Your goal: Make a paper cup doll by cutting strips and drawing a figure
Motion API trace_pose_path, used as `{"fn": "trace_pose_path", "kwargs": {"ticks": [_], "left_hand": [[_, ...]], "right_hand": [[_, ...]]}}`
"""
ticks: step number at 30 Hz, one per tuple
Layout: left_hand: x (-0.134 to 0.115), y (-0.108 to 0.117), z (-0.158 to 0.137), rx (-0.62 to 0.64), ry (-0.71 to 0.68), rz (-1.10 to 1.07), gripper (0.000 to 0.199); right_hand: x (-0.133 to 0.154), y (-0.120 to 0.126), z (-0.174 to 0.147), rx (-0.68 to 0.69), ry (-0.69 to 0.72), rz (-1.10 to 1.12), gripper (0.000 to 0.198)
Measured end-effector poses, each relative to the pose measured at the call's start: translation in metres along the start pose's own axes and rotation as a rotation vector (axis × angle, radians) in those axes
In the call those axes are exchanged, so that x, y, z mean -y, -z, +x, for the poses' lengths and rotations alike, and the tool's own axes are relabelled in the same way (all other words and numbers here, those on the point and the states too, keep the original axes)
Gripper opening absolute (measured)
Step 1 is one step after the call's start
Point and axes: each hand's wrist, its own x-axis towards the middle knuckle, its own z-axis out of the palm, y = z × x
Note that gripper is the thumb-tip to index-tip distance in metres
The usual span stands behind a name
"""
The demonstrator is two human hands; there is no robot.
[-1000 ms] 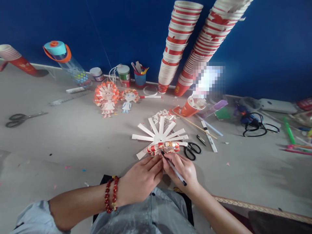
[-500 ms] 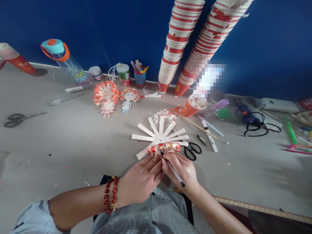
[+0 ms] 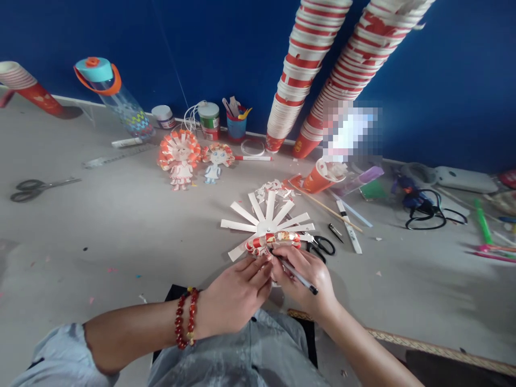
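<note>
Well out to the left of the left hand, scissors lie on the table, a ruler and a marker beyond them. Farther out, by the wall, are a bottle, a white jar, a green jar and a blue bucket. Two cup stacks rise beyond both hands. Just beyond and right of the right hand lie clippers; farther on, an orange cup holds scraps. Far right is a white box.
</note>
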Motion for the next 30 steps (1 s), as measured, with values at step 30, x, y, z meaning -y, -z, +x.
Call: {"fn": "trace_pose_path", "kwargs": {"ticks": [30], "left_hand": [[-0.001,-0.003,0.001,-0.041,0.01,-0.041,0.038]], "right_hand": [[0.011,0.007,0.01,0.16,-0.04,-0.001,0.008]]}}
